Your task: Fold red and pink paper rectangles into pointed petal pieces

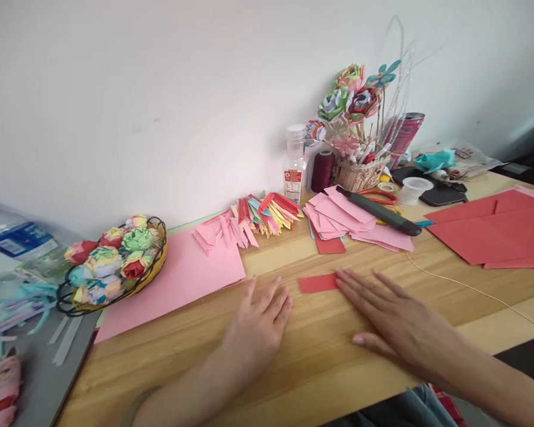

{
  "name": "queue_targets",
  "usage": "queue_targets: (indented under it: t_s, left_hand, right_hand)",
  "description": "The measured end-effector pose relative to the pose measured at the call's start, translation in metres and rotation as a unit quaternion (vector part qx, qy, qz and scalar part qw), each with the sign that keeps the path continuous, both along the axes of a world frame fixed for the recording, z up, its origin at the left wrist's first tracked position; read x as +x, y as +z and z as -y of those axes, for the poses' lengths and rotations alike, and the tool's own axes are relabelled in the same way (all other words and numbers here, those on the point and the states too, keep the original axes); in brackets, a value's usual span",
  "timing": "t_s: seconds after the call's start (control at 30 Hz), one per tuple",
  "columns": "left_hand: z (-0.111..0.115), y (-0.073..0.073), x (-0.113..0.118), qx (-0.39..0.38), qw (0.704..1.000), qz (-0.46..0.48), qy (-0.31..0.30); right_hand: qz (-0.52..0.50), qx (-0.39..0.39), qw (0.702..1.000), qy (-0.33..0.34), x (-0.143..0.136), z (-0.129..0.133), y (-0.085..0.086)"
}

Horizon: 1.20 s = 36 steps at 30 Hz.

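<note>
**Right forearm (493,379) up front, red strip (315,283) beneath the fingertips!**

And there's the right hand (394,311), fingers straight and open, tips covering the strip's right end on the bench (320,356). Left of the strip, well clear of it, the left hand (260,317) rests palm down, fingers loosely spread, gripping nothing. Behind the strip: pink paper pieces (336,210), a dark green cutter (378,212) lying across them! Far right of the strip, red sheets (507,231).
</note>
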<state>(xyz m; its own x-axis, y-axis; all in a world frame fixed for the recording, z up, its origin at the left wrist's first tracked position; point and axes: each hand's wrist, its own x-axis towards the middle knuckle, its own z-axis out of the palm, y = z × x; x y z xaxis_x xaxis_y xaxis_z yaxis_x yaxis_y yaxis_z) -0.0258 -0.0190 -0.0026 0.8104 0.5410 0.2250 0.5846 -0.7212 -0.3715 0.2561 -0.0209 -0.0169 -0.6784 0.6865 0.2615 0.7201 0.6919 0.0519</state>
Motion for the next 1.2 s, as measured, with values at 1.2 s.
queue_targets:
  t_s: [1.2]
  left_hand:
    - [-0.02,-0.007,0.026,-0.043,0.998,0.03,-0.025]
  right_hand:
    - [-0.049,0.043,0.987,-0.145,0.019,0.008,-0.004]
